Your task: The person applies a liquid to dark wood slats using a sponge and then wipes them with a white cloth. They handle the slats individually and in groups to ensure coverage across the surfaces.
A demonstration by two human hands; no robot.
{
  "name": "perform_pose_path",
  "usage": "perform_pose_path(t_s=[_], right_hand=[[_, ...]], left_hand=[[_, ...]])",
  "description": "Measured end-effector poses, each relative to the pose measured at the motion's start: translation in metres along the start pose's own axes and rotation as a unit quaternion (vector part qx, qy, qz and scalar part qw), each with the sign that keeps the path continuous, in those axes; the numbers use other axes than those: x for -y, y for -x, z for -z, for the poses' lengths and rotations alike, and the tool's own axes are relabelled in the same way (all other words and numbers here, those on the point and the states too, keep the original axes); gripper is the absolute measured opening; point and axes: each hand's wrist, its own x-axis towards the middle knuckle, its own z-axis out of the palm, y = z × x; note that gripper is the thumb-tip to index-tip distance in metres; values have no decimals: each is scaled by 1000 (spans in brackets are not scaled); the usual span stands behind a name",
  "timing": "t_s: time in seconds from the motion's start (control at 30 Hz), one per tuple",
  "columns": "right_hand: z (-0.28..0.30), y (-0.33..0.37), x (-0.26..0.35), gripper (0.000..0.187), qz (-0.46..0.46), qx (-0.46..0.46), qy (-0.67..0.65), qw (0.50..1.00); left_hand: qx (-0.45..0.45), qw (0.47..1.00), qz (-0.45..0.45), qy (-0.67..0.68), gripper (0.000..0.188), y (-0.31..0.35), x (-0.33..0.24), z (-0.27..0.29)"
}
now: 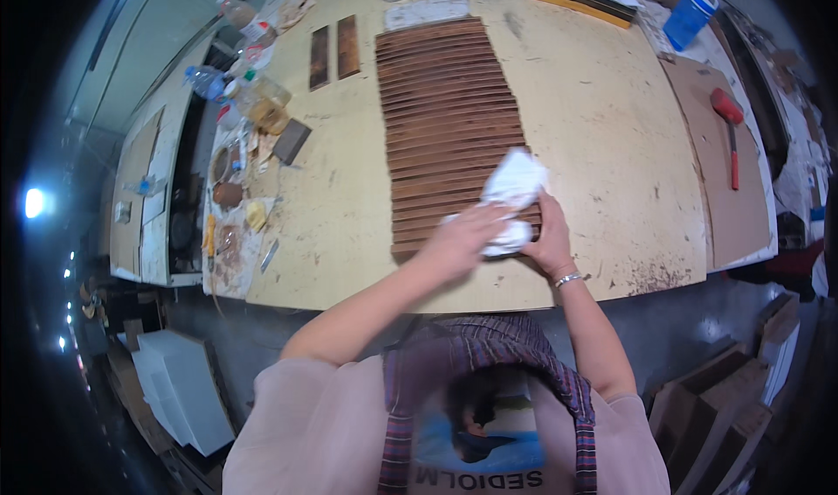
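Observation:
A long row of dark brown wooden slats [445, 102] lies side by side on the pale table, reaching from near its front edge toward the back. My left hand [461, 244], slightly blurred, presses a crumpled white cloth [517, 179] onto the near right part of the slats, its fingers closed on the cloth. At the slats' right edge, my right hand [552, 237] rests against their ends, thumb and fingers apart, close beside the cloth. A bracelet circles the right wrist. Two separate dark wooden strips [347, 46] lie to the left of the row's far end.
Bottles [262, 102], a grey block [291, 141] and small containers crowd the table's left side. On cardboard at the right lies a red mallet [730, 128], with a blue cup [690, 17] farther back. Pale blocks [426, 11] stand beyond the slats. Boxes [707, 408] fill the lower right.

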Motion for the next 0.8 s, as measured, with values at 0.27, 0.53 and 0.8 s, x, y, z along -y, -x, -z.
perform_pose_path(t_s=[0.27,0.53,0.8], right_hand=[[8,-10,19,107,-41,64,-30,997],[8,-8,19,121,-6,26,-4,1000],[-3,0,21,119,-79,32,-215,973]], left_hand=[[-55,998,-34,7,44,-22,-8,-14],[-75,891,379,240,22,42,21,85],[-76,993,-83,-35,30,-52,1,-4]])
